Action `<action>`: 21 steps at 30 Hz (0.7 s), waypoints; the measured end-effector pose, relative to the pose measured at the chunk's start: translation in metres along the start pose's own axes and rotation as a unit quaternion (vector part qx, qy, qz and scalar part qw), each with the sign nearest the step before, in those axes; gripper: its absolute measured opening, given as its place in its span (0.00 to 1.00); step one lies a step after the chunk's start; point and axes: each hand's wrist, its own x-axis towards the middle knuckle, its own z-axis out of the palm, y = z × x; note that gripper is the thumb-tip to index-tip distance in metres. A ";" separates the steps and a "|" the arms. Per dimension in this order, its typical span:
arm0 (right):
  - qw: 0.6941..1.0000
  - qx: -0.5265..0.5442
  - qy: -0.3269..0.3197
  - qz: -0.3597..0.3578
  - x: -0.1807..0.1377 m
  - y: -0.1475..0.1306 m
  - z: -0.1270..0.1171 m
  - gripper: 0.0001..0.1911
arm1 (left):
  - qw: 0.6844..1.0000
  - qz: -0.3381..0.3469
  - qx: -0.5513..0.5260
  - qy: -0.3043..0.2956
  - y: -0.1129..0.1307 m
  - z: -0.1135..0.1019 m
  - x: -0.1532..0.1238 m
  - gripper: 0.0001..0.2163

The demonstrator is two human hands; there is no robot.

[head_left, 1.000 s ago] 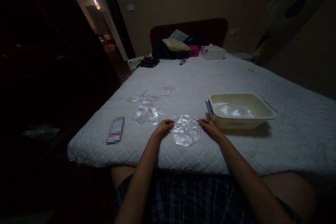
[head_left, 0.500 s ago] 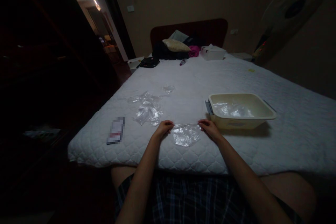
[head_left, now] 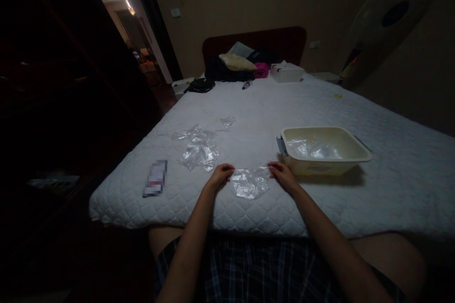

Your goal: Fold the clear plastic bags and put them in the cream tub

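Note:
A clear plastic bag (head_left: pixel 250 182) lies flat on the white quilted bed (head_left: pixel 249 118) near its front edge. My left hand (head_left: pixel 221 175) pinches the bag's upper left corner with its fingers closed. My right hand (head_left: pixel 282 175) pinches the upper right corner in the same way. Both hands rest on the quilt with the bag stretched between them. A cream plastic basin (head_left: pixel 323 150) stands just right of my right hand, with crumpled clear plastic (head_left: pixel 313 149) inside it.
A heap of clear plastic bags (head_left: pixel 197 147) lies left of my hands, with a small scrap (head_left: pixel 227 121) beyond. A flat dark packet (head_left: pixel 155 178) lies near the bed's left edge. Pillows, clothes and a white box (head_left: pixel 286 72) crowd the headboard. A fan (head_left: pixel 384 21) stands at the right.
The upper part of the bag has been folded down toward me, so it now looks shorter. Both hands stay at its corners.

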 end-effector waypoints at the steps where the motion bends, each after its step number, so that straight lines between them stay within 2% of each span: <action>1: 1.000 -0.003 0.005 0.004 -0.001 0.001 0.000 0.21 | 1.000 0.000 0.001 -0.001 0.000 0.000 0.000 0.11; 5: 0.997 -0.034 0.062 -0.015 -0.006 0.004 0.001 0.21 | 1.000 0.005 -0.008 -0.014 0.003 0.001 -0.003 0.11; 7: 0.987 -0.092 0.111 -0.075 -0.011 0.001 0.003 0.18 | 1.000 0.008 -0.025 -0.013 0.004 0.001 -0.007 0.13; 10: 0.947 -0.203 0.156 -0.197 -0.022 -0.013 0.009 0.12 | 0.997 0.023 -0.069 0.003 0.006 0.004 -0.015 0.16; 12: 0.926 -0.246 0.138 -0.251 -0.028 -0.025 0.014 0.10 | 0.994 0.036 -0.097 0.018 0.009 0.005 -0.023 0.15; 14: 0.921 -0.261 0.104 -0.270 -0.032 -0.033 0.017 0.10 | 0.992 0.037 -0.112 0.038 0.015 0.004 -0.029 0.13; 17: 0.935 -0.255 0.101 -0.223 -0.031 -0.033 0.016 0.10 | 0.989 0.032 -0.127 0.067 0.025 -0.002 -0.034 0.11; 21: 0.971 -0.192 0.124 -0.071 -0.028 -0.016 0.005 0.11 | 0.988 -0.008 -0.126 0.089 0.032 -0.012 -0.038 0.12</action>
